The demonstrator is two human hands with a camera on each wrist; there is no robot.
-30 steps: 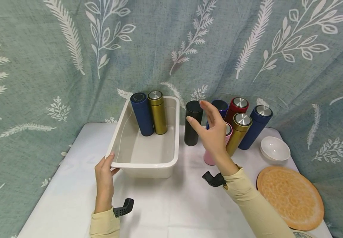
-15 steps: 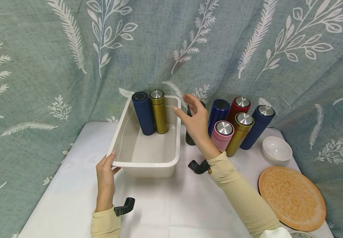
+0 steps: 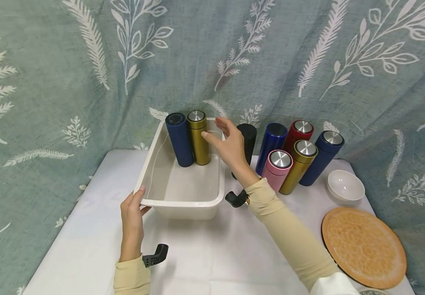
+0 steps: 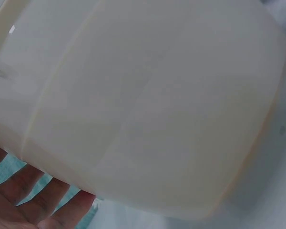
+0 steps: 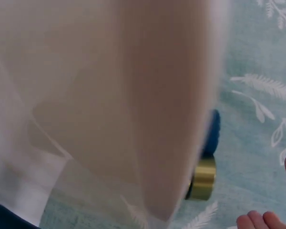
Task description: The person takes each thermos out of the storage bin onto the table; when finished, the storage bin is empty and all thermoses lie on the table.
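A white plastic bin (image 3: 183, 204) sits on the table with a dark blue thermos bottle (image 3: 180, 141) and a gold thermos bottle (image 3: 199, 143) standing side by side at its far end. My left hand (image 3: 132, 215) grips the near left corner of the bin, thumb over the rim; in the left wrist view its fingers (image 4: 52, 200) lie along the outer wall. Over the bin's right rim hovers my right hand (image 3: 231, 146), empty, thumb and fingers spread apart, close to the gold bottle. The right wrist view shows the gold bottle's cap (image 5: 203, 177) beyond the bin's wall.
Right of the bin stand a black bottle (image 3: 248, 139), a bright blue one (image 3: 271, 141), a red one (image 3: 298, 133), a pink one (image 3: 276, 170), another gold one (image 3: 298, 168) and another dark blue one (image 3: 321, 157). Beyond are a white bowl (image 3: 345, 185) and a round orange mat (image 3: 363, 246).
My right hand has moved left from in front of the black and blue bottles to above the bin's right rim, staying empty. The left hand keeps its hold on the bin.
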